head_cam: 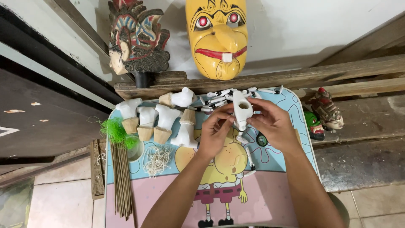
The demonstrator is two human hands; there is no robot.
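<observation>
We see both hands raised over a small table (126, 198) with a cartoon-printed top. Between them is a white carved torso piece (242, 110), upright, held just above the far middle of the tabletop. The left hand (216, 133) has its fingers curled in, thumb and fingertips pinched at the piece's lower left side. The right hand (274, 122) wraps the piece from the right, its fingers (258, 106) bent and closed against the upper edge, thumb low near the narrow bottom end. Both hands are clamped on it.

Below the piece a thin white limb (249, 157) hangs or lies toward the table; we cannot tell which. To the left stand more white carved bodies with bare wooden bases (145, 126), close together. Further left lie a tuft of green fibre (114, 131), a bundle of thin sticks (122, 181) and a small tangle of pale string (157, 159). Behind the hands small white arm parts (219, 99) are scattered. Against the wall lean a yellow mask (217, 38) and a painted carved head (137, 40).
</observation>
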